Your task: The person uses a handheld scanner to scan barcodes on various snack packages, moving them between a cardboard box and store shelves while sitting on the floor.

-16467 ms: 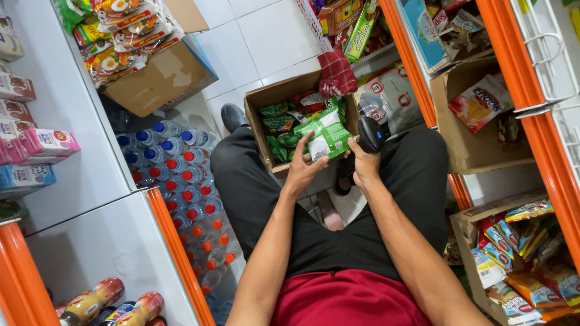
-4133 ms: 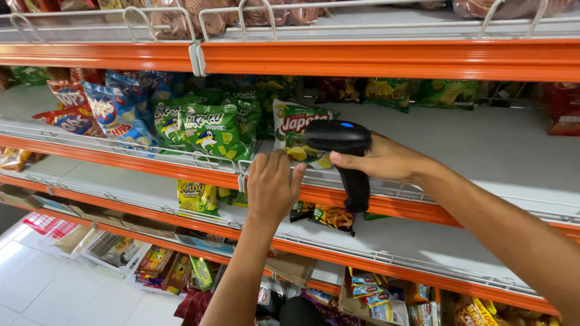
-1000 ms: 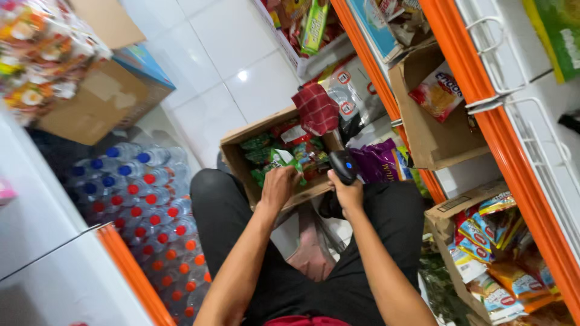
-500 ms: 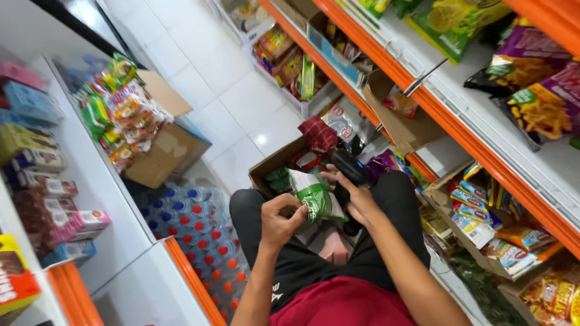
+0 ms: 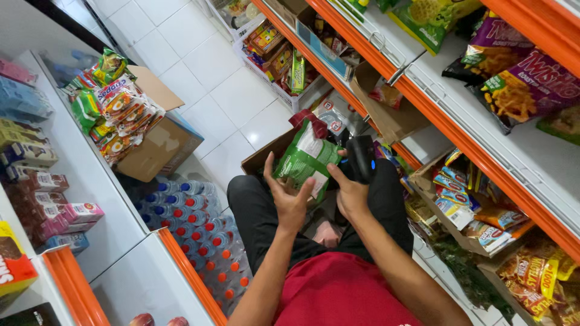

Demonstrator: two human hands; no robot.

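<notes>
Left hand [image 5: 289,202] grips the green snack bag [image 5: 306,158] above the open cardboard box [image 5: 261,158], right hand [image 5: 350,192] clutches the black scanner [image 5: 362,158], and that loose fingertip hold could let the bag slip.

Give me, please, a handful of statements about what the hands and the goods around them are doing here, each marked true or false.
1. The left hand holds a green snack bag. True.
2. The right hand is empty. False: it grips a black handheld scanner.
3. The scanner lies on the floor. False: it is held up beside the green snack bag, above the person's lap.
4. Water bottles with red and blue caps stand packed on the floor to the person's left. True.
5. The open cardboard box by the white shelf holds only bottles. False: snack packets are piled on it.
</notes>
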